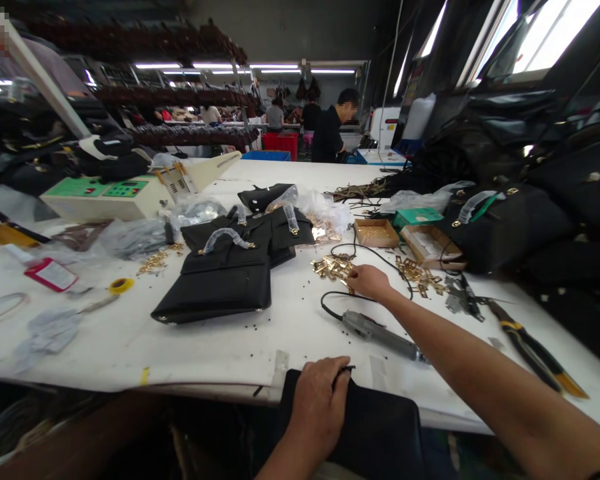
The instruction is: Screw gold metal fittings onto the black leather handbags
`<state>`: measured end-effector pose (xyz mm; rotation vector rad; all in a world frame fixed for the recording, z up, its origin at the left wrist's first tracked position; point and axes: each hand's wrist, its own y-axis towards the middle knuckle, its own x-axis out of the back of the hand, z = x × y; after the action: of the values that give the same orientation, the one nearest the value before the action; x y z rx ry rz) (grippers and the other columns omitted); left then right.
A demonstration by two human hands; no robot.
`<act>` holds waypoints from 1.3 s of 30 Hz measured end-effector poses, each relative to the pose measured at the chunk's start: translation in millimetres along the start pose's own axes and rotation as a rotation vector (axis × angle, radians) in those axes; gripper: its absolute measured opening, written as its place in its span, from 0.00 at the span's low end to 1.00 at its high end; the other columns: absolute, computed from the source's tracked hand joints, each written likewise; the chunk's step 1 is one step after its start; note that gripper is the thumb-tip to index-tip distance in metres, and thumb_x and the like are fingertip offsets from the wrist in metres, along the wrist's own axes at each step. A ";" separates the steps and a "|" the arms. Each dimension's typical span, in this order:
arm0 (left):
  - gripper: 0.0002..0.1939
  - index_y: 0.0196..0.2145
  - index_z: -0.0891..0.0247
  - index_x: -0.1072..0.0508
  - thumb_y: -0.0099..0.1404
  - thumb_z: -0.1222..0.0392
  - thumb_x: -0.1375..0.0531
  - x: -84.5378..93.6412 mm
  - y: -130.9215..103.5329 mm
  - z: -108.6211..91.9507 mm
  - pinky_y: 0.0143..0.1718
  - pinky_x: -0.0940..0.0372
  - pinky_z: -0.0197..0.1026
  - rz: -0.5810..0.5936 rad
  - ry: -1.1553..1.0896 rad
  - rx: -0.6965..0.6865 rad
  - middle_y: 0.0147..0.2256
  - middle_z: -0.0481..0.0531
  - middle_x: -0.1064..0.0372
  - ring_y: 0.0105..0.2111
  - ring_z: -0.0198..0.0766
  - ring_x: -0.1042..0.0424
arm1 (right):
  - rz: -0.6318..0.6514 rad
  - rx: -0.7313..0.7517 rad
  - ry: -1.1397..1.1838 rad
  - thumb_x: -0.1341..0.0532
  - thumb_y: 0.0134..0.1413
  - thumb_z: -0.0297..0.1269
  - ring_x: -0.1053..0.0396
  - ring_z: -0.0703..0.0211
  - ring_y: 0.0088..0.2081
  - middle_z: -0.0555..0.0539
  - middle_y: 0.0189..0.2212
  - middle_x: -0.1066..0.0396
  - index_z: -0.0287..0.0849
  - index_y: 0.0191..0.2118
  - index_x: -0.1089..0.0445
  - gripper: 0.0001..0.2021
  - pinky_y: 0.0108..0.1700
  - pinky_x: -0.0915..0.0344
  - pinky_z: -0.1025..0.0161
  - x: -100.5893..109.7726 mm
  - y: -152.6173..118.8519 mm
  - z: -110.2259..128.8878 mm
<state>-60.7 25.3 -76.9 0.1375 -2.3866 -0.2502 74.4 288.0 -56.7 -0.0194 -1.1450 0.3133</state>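
My left hand (320, 400) is closed over the top edge of a black leather piece (380, 420), perhaps part of a bag, at the table's near edge. My right hand (370, 281) reaches out to a pile of gold metal fittings (330, 267); its fingertips are pinched together at the pile's right side, and what they hold is too small to make out. Below that forearm lies a grey electric screwdriver (380, 331) with a black cord. Black handbags (220, 287) with plastic-wrapped handles lie to the left of the pile.
Small boxes (377, 233) and more gold fittings (420, 277) lie right of the pile. Yellow-black pliers (535, 350) rest at the right. A red bottle (51, 274), yellow tape (121, 286) and a green-panelled machine (105, 197) stand left. A co-worker (327, 130) is beyond the table.
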 end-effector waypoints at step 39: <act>0.04 0.41 0.58 0.26 0.71 0.59 0.41 -4.7 -50.5 -46.4 0.45 0.33 0.42 -0.140 -0.110 0.036 0.38 0.49 0.23 0.40 0.40 0.24 | 0.268 0.232 1.033 0.27 0.50 0.44 0.25 0.50 0.44 0.45 0.43 0.21 0.45 0.46 0.20 0.17 0.51 0.31 0.53 4.4 -242.7 -26.2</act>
<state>-24.3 -29.7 -57.6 0.3155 -2.4944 -0.2867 156.6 60.8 -21.4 -0.1169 -0.0735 0.5827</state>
